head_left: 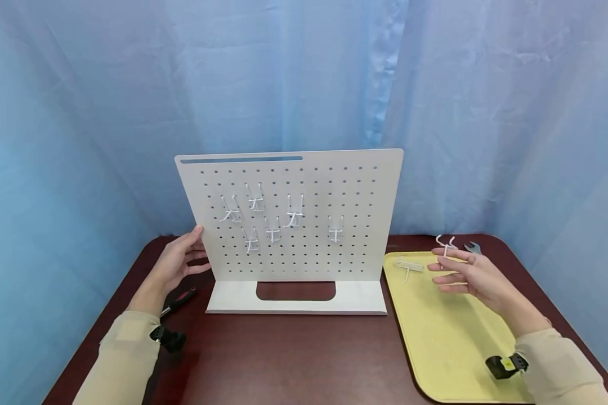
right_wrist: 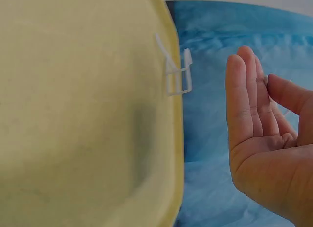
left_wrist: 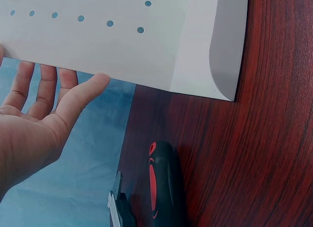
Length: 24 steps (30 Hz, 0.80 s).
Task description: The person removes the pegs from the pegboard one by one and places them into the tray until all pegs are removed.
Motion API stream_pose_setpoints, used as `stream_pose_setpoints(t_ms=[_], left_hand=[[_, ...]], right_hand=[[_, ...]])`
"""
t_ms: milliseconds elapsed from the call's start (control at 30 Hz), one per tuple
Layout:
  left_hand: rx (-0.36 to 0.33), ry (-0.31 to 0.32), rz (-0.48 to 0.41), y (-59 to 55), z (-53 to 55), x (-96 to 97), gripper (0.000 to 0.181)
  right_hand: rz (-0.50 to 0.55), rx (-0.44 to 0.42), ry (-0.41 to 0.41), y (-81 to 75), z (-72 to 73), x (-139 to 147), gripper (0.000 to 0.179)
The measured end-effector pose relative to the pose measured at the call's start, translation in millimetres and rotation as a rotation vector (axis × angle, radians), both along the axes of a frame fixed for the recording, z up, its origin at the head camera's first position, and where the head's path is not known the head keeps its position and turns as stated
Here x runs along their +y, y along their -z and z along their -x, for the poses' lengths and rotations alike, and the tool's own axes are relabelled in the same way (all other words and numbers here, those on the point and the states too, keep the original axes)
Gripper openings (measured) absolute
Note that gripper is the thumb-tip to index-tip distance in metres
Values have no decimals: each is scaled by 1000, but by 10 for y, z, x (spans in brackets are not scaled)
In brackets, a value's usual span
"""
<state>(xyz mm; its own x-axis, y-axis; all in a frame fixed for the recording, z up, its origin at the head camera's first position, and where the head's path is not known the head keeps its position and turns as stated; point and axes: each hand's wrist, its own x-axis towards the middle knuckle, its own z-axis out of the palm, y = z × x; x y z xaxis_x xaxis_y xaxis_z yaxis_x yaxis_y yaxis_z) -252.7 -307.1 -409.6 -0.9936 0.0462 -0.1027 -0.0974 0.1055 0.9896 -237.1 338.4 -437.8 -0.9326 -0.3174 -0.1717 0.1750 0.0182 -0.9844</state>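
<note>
A white pegboard (head_left: 309, 225) stands upright on its base, with several white wire hooks (head_left: 294, 218) hanging in its holes. My left hand (head_left: 179, 261) holds the board's left edge; in the left wrist view the thumb (left_wrist: 93, 87) lies at the edge and the other fingers reach behind it. Over the yellow tray's far end, my right hand (head_left: 478, 278) pinches a white pegboard hook (head_left: 446, 246) between thumb and fingers, its prongs pointing up. The right wrist view mostly hides that hook behind the fingers. Another white hook (head_left: 409, 266) lies on the tray near its far left corner.
The yellow tray (head_left: 436, 337) lies on the dark red wood table (head_left: 284, 360), right of the board. A black and red handle (head_left: 182, 298) lies left of the board. Beyond the tray, a metal wrench end (head_left: 472, 247) shows. Blue curtains (head_left: 284, 73) surround the table.
</note>
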Motion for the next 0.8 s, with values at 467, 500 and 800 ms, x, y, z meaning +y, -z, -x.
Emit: stream_pose_setpoints(t_ms=[467, 500, 800], left_hand=[[-2, -17, 19, -32, 0, 23, 63], [-2, -17, 19, -33, 1, 23, 63], [-6, -21, 15, -22, 2, 15, 62]], right_hand=[[-50, -88, 15, 310, 188, 76, 35], [-63, -93, 13, 319, 199, 79, 39], [-133, -148, 15, 383, 275, 108, 59]])
